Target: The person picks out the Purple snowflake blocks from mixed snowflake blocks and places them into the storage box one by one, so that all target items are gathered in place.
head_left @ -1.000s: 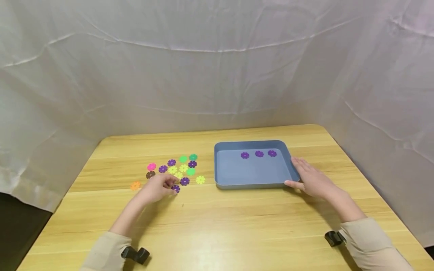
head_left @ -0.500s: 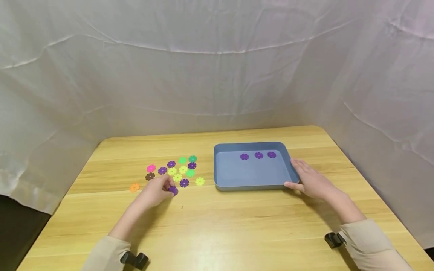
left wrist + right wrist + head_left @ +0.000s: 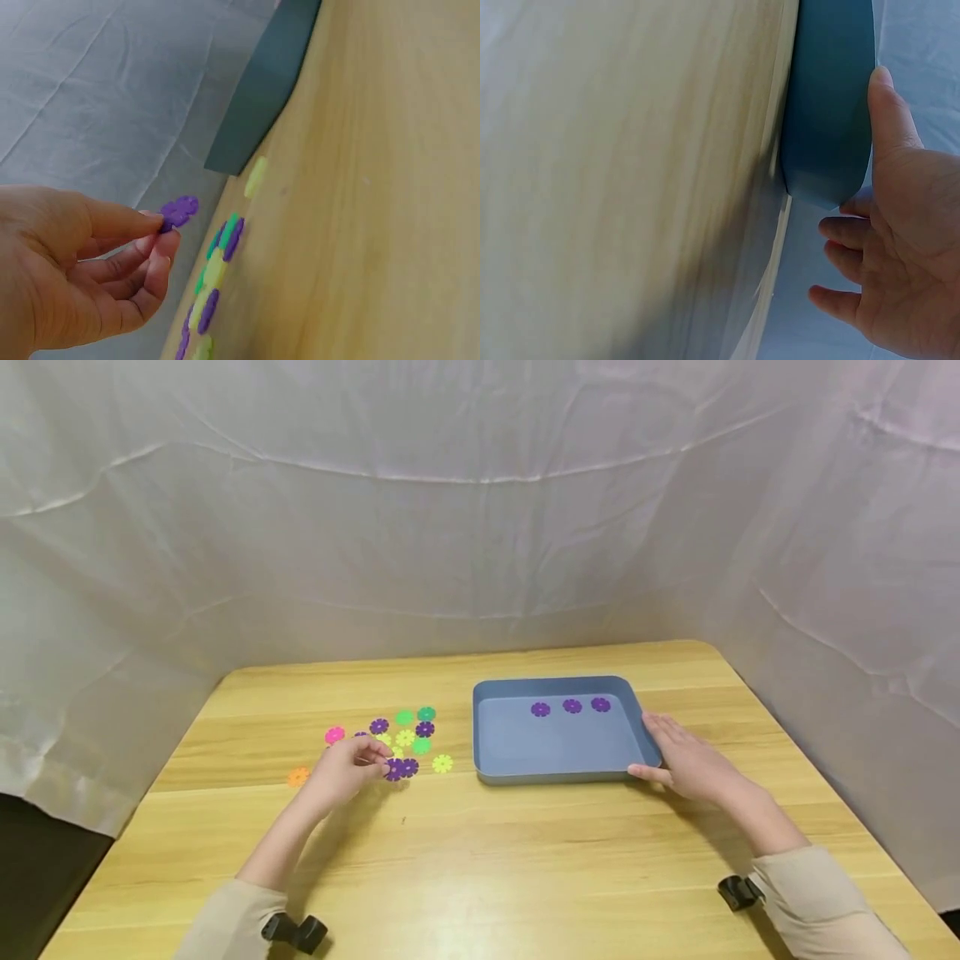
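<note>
Left wrist view — grip (image 3: 60, 270) partly hides purple disc (image 3: 181, 210).

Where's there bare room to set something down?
Inside the tray, in front of its three purple pieces; also on the table in front of the tray, between the forearms. Crowded: left of the tray, where colorful pieces lie by the left hand.

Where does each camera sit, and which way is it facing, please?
Head: worn on the head, facing forward and down at the table, tray and discs; the left hand, right hand and sleeves show.
Left wrist: worn there, facing the purple disc pinched in the left hand, the tray beyond; only that hand shows.
Right wrist: worn there, facing the tray, the right hand at its corner; only that hand shows.
Shared: head and left wrist both show the pinched purple disc.
</note>
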Motion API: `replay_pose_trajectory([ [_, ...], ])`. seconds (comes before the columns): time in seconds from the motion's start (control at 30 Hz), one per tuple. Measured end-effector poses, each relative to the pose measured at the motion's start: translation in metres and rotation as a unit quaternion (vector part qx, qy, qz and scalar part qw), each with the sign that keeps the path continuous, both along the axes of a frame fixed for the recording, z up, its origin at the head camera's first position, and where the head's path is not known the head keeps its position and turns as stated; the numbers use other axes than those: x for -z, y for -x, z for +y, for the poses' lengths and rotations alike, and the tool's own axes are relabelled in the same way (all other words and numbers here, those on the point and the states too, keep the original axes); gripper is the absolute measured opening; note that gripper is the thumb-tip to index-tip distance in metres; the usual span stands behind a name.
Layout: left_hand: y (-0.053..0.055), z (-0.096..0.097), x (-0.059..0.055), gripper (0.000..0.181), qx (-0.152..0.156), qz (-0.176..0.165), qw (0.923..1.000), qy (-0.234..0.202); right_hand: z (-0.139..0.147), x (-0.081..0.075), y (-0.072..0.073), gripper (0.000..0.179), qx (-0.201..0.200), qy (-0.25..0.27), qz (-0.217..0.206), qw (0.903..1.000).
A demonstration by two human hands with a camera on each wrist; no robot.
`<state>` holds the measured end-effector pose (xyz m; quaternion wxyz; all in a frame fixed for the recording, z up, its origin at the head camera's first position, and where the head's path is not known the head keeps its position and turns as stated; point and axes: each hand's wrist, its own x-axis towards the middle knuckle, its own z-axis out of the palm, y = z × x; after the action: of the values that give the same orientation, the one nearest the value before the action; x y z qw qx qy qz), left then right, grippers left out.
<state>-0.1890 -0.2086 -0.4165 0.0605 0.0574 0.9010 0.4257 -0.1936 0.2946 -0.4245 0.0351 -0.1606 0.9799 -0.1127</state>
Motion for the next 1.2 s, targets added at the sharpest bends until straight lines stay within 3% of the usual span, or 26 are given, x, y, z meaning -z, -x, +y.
replay_pose_trajectory([
  [0.27,0.017,0.019,-0.015,0.027,0.002,-0.028,0.9934,-0.112,0.0,-0.001,0.002,0.098,-0.001,-0.012,0.003,0.9999],
  [0.57,0.042,0.064,-0.03,0.029,-0.009,-0.075,0.9673,-0.242,0.0,-0.001,0.003,0.097,-0.009,-0.012,0.014,0.9998],
  [0.93,0.078,0.129,-0.028,0.023,-0.001,-0.135,0.9385,-0.318,0.0,-0.001,0.004,0.098,-0.009,-0.013,0.007,0.9999],
  [1.2,0.095,0.178,-0.018,0.019,0.007,-0.17,0.9221,-0.347,-0.002,0.0,0.007,0.096,-0.013,-0.01,0.01,0.9998],
])
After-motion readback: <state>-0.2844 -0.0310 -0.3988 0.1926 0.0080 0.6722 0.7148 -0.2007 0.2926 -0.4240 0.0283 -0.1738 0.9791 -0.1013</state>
